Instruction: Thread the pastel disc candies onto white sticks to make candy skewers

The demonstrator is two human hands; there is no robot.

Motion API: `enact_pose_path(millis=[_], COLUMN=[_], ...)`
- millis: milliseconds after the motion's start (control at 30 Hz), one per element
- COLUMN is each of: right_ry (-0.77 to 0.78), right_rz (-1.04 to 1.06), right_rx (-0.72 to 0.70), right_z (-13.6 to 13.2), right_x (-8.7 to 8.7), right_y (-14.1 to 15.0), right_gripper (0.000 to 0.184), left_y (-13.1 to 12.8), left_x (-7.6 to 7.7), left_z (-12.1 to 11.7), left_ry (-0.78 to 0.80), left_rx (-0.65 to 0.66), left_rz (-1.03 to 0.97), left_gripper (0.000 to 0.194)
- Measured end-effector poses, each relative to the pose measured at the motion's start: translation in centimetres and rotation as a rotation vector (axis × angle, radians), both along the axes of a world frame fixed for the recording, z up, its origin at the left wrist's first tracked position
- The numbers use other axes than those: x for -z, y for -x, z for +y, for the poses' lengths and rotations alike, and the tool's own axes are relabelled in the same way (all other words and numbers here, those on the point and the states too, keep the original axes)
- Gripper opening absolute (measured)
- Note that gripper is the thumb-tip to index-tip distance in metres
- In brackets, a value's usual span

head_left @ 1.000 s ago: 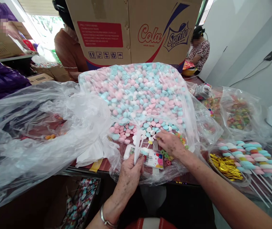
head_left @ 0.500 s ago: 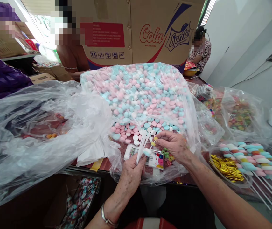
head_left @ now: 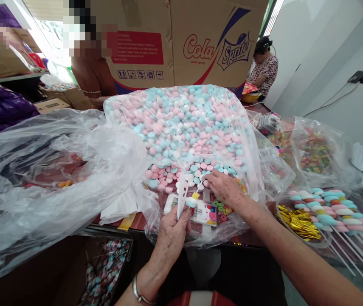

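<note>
A big clear bag (head_left: 184, 123) full of pink, blue and white round candies lies open toward me on the table. My left hand (head_left: 171, 238) is closed around a few white plastic sticks (head_left: 183, 193), one with a yellow and a blue candy threaded on it. My right hand (head_left: 224, 189) reaches into the bag's mouth, fingertips pinched among the loose candies (head_left: 197, 172). Under the hands lie a colourful printed card (head_left: 205, 212) and small ring-shaped sweets (head_left: 221, 208).
A crumpled clear plastic bag (head_left: 50, 170) fills the left. Finished candy sticks (head_left: 330, 210) and a bowl of gold twist ties (head_left: 299, 221) lie at right, behind them bags of mixed sweets (head_left: 315, 153). A Cola Sprite carton (head_left: 181, 42) stands behind; other people sit beyond it.
My right hand lifted back toward the sticks half a second ago, then went forward again to the loose candies. My left hand stays put with the sticks.
</note>
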State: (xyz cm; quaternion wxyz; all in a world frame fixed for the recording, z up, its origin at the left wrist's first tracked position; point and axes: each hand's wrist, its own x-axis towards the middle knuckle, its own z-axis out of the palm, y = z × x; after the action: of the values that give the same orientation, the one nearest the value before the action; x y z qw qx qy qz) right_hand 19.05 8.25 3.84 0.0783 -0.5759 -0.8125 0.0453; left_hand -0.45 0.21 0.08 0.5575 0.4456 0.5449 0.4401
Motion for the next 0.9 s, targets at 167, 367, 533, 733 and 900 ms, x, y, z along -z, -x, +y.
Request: enact_pose_path(millis=[167, 367, 533, 733, 900], right_ry=[-0.027, 0.026, -0.026, -0.109, -0.163], right_rz=[-0.111, 0.312, 0.266, 0.007, -0.079], right_rx=[-0.02, 0.057, -0.058, -0.132, -0.17], right_z=[0.2, 0.4, 0.5, -0.4, -0.9], right_x=[0.6, 1.3, 2.1, 2.6, 3.3], right_y=[0.5, 0.3, 1.2, 2.2, 3.0], right_gripper=[0.022, 0.014, 0.013, 0.014, 0.015], left_y=[0.0, 0.1, 0.2, 0.2, 0.1], left_x=[0.1, 0.6, 0.7, 0.8, 1.0], left_z=[0.0, 0.0, 0.0, 0.0, 0.0], left_ry=[0.022, 0.016, 0.014, 0.011, 0.013], left_rx=[-0.01, 0.004, 0.018, 0.011, 0.004], left_rz=[-0.003, -0.024, -0.004, 0.018, 0.025], left_gripper=[0.036, 0.033, 0.031, 0.03, 0.029])
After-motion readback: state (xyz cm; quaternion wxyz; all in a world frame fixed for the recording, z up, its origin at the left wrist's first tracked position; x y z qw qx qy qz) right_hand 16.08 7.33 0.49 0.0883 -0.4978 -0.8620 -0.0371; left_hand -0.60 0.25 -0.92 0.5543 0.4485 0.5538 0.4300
